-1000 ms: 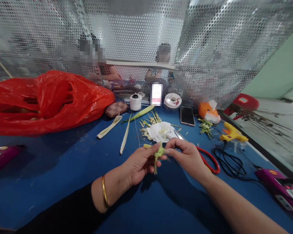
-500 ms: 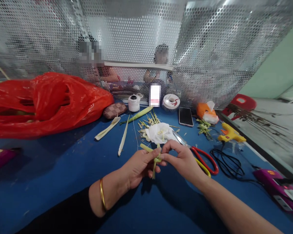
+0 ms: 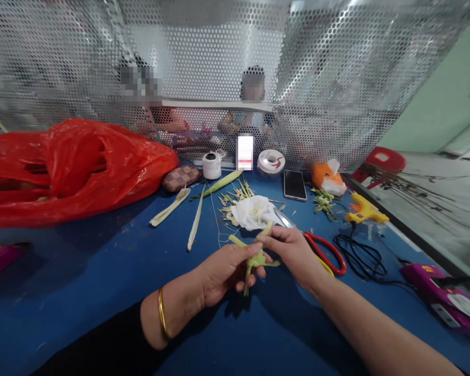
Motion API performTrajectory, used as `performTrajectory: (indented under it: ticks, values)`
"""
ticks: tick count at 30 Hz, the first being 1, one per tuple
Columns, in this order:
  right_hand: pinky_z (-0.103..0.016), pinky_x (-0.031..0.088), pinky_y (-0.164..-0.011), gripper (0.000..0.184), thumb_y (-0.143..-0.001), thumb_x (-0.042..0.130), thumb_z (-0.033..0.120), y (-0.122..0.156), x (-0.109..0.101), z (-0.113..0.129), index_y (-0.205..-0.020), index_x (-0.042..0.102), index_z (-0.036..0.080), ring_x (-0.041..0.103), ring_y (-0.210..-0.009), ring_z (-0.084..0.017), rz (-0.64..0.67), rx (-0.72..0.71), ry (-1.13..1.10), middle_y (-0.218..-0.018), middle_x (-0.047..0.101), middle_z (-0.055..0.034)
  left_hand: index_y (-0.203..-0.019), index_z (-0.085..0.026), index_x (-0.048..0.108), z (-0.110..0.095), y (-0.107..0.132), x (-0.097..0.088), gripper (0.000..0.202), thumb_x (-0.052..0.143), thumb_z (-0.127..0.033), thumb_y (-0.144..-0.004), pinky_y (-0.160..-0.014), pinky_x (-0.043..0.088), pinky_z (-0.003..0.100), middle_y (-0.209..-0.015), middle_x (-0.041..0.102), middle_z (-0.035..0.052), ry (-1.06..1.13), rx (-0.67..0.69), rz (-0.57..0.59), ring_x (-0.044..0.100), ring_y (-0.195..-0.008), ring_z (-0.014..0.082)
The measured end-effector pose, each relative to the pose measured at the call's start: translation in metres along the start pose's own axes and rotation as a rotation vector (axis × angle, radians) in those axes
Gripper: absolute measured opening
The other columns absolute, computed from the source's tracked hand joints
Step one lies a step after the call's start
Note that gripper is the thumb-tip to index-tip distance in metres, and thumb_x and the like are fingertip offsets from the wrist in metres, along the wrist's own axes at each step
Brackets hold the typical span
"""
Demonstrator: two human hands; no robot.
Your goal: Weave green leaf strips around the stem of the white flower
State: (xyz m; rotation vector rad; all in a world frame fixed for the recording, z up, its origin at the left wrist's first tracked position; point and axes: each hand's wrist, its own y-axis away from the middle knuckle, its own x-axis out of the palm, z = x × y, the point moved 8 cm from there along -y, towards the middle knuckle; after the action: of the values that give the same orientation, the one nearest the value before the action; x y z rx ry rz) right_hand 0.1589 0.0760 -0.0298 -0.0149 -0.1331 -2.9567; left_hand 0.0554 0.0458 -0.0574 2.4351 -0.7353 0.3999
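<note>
My left hand pinches a small knot of folded green leaf strips just above the blue table. Strip ends stick out to the left, upward and downward. My right hand has its fingers closed on the upper strip of the same piece, right beside the left fingertips. A gold bangle sits on my left wrist. Just beyond my hands lies a white tissue with leaf scraps around it.
Red-handled scissors lie right of my hands. A yellow glue gun with black cord, a phone, thread spool, tape roll and red plastic bag stand around. Two people sit behind the perforated metal screen.
My right hand has pulled one strip upward and the leaf piece has spread into more arms. Both hands shifted slightly toward the tissue.
</note>
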Motion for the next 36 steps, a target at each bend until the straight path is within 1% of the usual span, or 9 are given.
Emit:
performTrajectory:
  ticks: [4,8,11,14,18,21,25,31,36]
  values:
    - [-0.028,0.04,-0.062,0.026,-0.07,0.071,0.041,0.0,-0.013,0.004,-0.061,0.062,0.018,0.049,-0.059,-0.014,-0.179,-0.099,0.089,-0.059,0.057,0.0013,-0.09,-0.01,0.07,0.001,0.001,0.002,0.034,0.062,-0.042,-0.082,-0.035,0.027,0.014,-0.065,0.06,0.0015,-0.066,-0.012,0.03,0.048,-0.046,0.0055]
    - [-0.027,0.039,-0.059,0.028,-0.076,0.064,0.04,0.003,-0.017,0.01,-0.06,0.057,0.019,0.048,-0.058,-0.014,-0.264,-0.195,0.237,-0.057,0.054,0.0019,-0.086,-0.01,0.071,-0.002,0.001,0.001,0.036,0.062,-0.044,-0.082,-0.036,0.025,0.014,-0.062,0.058,0.0007,-0.09,0.008,0.023,0.046,-0.046,0.0048]
    - [-0.026,0.041,-0.059,0.029,-0.085,0.055,0.041,0.003,-0.009,0.015,-0.066,0.056,0.019,0.051,-0.058,-0.014,-0.17,-0.239,0.315,-0.061,0.057,0.0014,-0.083,-0.01,0.07,-0.01,0.002,-0.009,0.038,0.065,-0.048,-0.08,-0.035,0.024,0.014,-0.061,0.056,-0.0006,0.005,0.081,-0.091,0.045,-0.045,0.0039]
    - [-0.025,0.042,-0.057,0.029,-0.092,0.045,0.044,0.003,0.003,0.012,-0.082,0.057,0.02,0.054,-0.056,-0.013,0.016,-0.178,0.339,-0.069,0.059,0.0013,-0.083,-0.012,0.069,-0.016,0.002,-0.019,0.04,0.071,-0.05,-0.073,-0.036,0.027,0.013,-0.063,0.057,-0.0015,0.162,0.113,-0.177,0.048,-0.047,0.0039]
    - [-0.024,0.036,-0.053,0.027,-0.09,0.05,0.036,0.006,0.01,0.016,-0.069,0.055,0.019,0.045,-0.054,-0.012,0.111,-0.216,0.538,-0.058,0.049,0.0038,-0.078,-0.012,0.067,-0.02,0.003,-0.02,0.036,0.083,-0.039,-0.06,-0.037,0.027,0.013,-0.061,0.056,-0.0028,0.175,0.139,-0.181,0.047,-0.047,0.0037]
    - [-0.024,0.034,-0.055,0.028,-0.088,0.051,0.032,0.007,0.01,0.021,-0.063,0.054,0.019,0.042,-0.058,-0.012,0.124,-0.296,0.649,-0.058,0.045,0.0037,-0.069,-0.011,0.065,-0.021,0.005,-0.023,0.026,0.083,-0.027,-0.059,-0.035,0.025,0.013,-0.053,0.052,-0.0042,0.087,0.155,-0.251,0.042,-0.044,0.0032]
    - [-0.025,0.031,-0.053,0.032,-0.087,0.052,0.033,0.005,0.0,0.025,-0.058,0.052,0.019,0.04,-0.056,-0.012,0.087,-0.317,0.714,-0.055,0.044,0.0038,-0.057,-0.013,0.059,-0.021,0.005,-0.026,0.023,0.075,-0.026,-0.066,-0.034,0.024,0.014,-0.047,0.048,-0.0043,0.035,0.125,-0.308,0.038,-0.039,0.0031]
    - [-0.027,0.033,-0.054,0.03,-0.085,0.056,0.035,0.003,-0.013,0.034,-0.06,0.06,0.019,0.043,-0.054,-0.013,0.015,-0.327,0.713,-0.053,0.049,0.0034,-0.056,-0.013,0.057,-0.024,0.004,-0.029,0.023,0.073,-0.025,-0.069,-0.034,0.022,0.014,-0.044,0.045,-0.0057,0.034,0.102,-0.308,0.034,-0.037,0.0022]
    - [-0.028,0.033,-0.052,0.029,-0.083,0.059,0.034,0.004,-0.014,0.036,-0.058,0.062,0.02,0.043,-0.052,-0.013,-0.009,-0.323,0.667,-0.051,0.05,0.0034,-0.06,-0.013,0.059,-0.027,0.006,-0.033,0.021,0.076,-0.024,-0.066,-0.035,0.021,0.014,-0.048,0.046,-0.0061,0.075,0.098,-0.339,0.034,-0.039,0.0016]
